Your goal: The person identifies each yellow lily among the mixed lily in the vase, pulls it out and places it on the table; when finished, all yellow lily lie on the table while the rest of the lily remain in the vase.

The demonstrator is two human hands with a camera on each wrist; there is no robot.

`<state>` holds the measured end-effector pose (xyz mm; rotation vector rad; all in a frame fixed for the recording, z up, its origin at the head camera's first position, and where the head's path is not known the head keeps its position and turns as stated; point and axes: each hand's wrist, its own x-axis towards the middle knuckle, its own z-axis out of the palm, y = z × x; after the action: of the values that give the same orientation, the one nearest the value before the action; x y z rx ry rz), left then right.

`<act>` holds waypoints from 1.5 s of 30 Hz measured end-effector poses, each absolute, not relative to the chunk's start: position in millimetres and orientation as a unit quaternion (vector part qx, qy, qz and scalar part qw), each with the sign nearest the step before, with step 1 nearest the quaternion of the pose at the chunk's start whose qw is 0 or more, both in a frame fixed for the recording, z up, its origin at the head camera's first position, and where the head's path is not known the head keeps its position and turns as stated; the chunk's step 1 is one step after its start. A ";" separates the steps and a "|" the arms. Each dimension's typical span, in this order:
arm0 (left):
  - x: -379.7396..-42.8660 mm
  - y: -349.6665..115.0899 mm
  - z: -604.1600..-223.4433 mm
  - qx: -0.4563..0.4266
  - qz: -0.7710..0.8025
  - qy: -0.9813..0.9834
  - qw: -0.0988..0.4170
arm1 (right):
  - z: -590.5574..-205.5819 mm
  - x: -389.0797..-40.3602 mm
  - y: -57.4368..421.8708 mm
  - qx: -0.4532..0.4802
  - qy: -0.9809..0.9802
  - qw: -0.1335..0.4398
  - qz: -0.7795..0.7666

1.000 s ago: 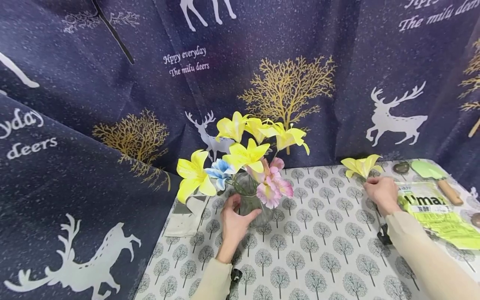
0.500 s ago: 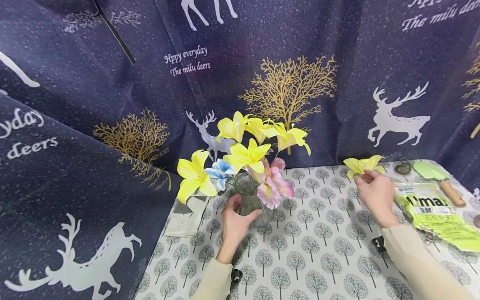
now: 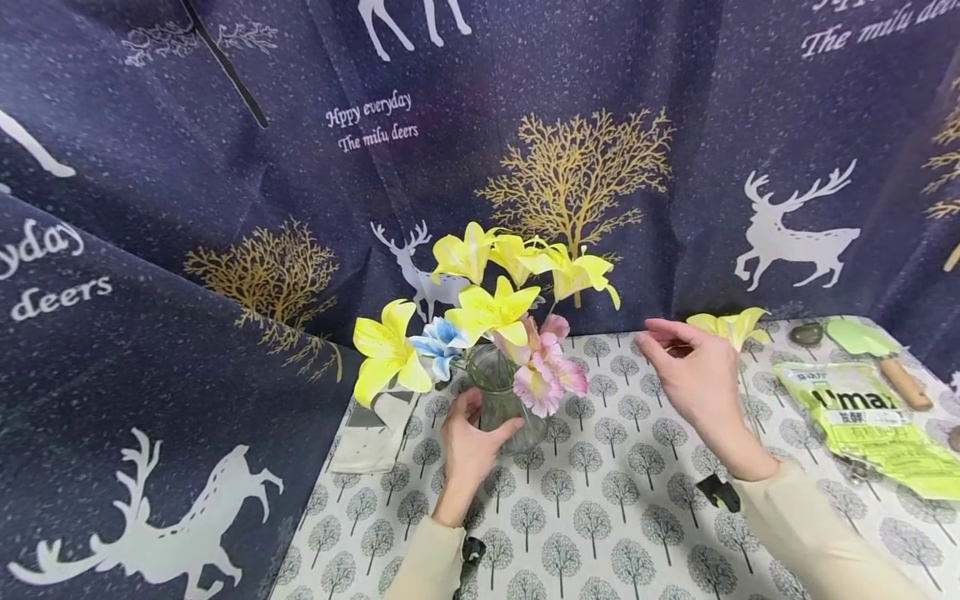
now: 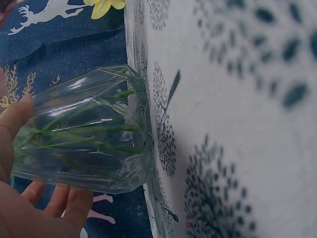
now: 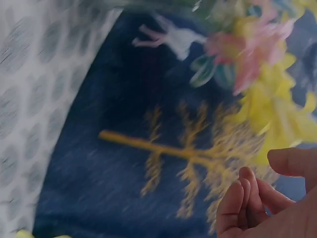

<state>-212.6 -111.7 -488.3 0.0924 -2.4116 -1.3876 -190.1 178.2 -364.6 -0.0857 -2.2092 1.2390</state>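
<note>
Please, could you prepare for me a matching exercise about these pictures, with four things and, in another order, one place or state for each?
Things
1. clear, faceted vase
2. trowel with green blade and wooden handle
3. yellow-green plastic bag
4. bare right hand

Places or states
A. bears large dark printed letters
B. holds nothing, between vase and bag in the head view
C. gripped by the bare left hand
D. lies beside a small dark rounded object

Right pairs: 1-C, 2-D, 3-A, 4-B
</note>
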 end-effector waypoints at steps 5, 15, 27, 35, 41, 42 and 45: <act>-212.1 -112.7 -488.6 0.034 -0.493 -0.852 0.175 | -358.7 -193.3 156.5 0.005 -0.821 0.263 0.507; -209.7 -110.9 -485.5 0.044 -0.494 -0.850 0.176 | -359.6 -218.4 121.5 0.014 -0.768 0.170 0.618; -204.7 -106.0 -483.4 0.033 -0.501 -0.841 0.202 | -358.3 -237.5 101.4 0.017 -0.735 0.162 0.658; -204.8 -105.1 -481.4 0.044 -0.503 -0.842 0.193 | -357.5 -246.5 97.5 0.050 -0.737 0.177 0.650; -204.2 -105.0 -481.3 0.046 -0.496 -0.844 0.200 | -357.7 -246.5 95.5 0.064 -0.712 0.167 0.679; -204.1 -105.2 -481.3 0.046 -0.494 -0.845 0.202 | -356.8 -245.7 95.2 0.062 -0.709 0.162 0.683; -203.8 -105.8 -480.9 0.049 -0.491 -0.846 0.203 | -353.5 -242.0 94.1 0.051 -0.693 0.141 0.705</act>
<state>-203.8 -105.8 -480.9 0.1358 -2.3600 -1.3705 -242.0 94.1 -353.5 0.1484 -2.0016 2.0345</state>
